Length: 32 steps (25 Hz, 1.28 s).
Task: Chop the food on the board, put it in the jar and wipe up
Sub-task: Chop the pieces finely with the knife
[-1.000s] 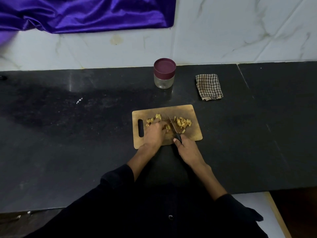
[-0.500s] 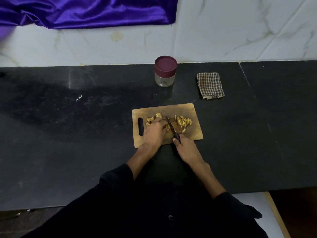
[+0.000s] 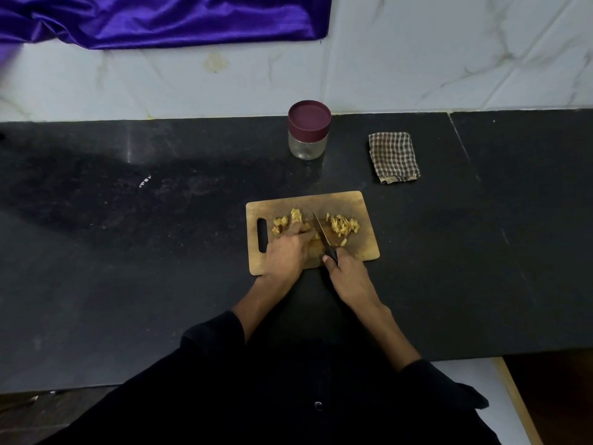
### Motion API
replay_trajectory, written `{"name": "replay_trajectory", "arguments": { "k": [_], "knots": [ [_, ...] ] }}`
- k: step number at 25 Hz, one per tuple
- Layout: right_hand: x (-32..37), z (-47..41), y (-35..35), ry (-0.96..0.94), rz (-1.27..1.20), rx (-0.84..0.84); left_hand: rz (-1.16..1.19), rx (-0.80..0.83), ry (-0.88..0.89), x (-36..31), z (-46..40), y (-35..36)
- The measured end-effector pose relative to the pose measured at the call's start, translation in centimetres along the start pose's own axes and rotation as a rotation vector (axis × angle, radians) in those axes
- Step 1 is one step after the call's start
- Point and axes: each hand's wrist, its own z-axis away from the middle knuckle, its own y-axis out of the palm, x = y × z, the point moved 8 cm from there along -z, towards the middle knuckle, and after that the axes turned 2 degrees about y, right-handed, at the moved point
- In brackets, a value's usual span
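- The left hand (image 3: 287, 248) lies on the wooden board (image 3: 365, 245), fingers curled over a yellowish piece of food; that piece is almost wholly hidden beneath them, so its shape cannot be told.
- The right hand (image 3: 348, 277) has its grip closed round the black handle of one knife (image 3: 322, 232); most of the handle is covered, and only the thin blade shows, angled across the middle of the board.
- The food lies in two loose groups: chunky pieces (image 3: 285, 220) to the left of the blade and finer slivers (image 3: 345, 225) to its right. Single pieces are too small and blurred to count.
- One jar (image 3: 308, 133) stands upright on the dark worktop (image 3: 128, 252) beyond the board, well apart from it, its maroon lid on. The clear glass below looks empty, though the view is dim.
- One folded checked cloth (image 3: 394, 157) lies to the right of the jar, near the wall.
- Purple fabric (image 3: 160, 17) hangs at the top, cut off by the picture's edge.
- Dark sleeves cover both forearms near the bottom.
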Motion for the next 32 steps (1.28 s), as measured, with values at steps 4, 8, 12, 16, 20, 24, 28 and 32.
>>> {"name": "replay_trajectory", "arguments": {
  "k": [4, 8, 12, 16, 20, 24, 28, 32],
  "knots": [
    [0.5, 0.3, 0.0, -0.016, -0.022, -0.007, -0.063, 0.030, 0.004, 0.1, 0.1, 0.1],
    [0.6, 0.4, 0.3, 0.006, -0.031, 0.019, -0.083, 0.034, 0.002, -0.1, 0.2, 0.0],
    [1.0, 0.5, 0.8, 0.057, 0.007, 0.041, -0.120, 0.045, 0.016, -0.3, 0.3, 0.1],
    [1.4, 0.7, 1.3, 0.107, 0.086, 0.047, -0.189, 0.053, 0.021, -0.4, 0.4, 0.4],
    [1.3, 1.2, 1.4, 0.117, 0.150, 0.042, -0.213, 0.035, 0.038, -0.6, 0.6, 0.5],
    [0.4, 2.6, 1.8, 0.159, 0.196, 0.061, -0.202, 0.023, 0.030, -0.6, 0.5, 0.6],
    [0.2, 2.0, 0.5, 0.172, 0.116, -0.002, -0.198, 0.022, 0.034, -0.7, 0.7, 0.6],
    [-0.4, 1.5, -0.3, 0.183, 0.015, -0.011, -0.123, 0.009, 0.031, -0.3, 0.5, 0.5]
  ]
}}
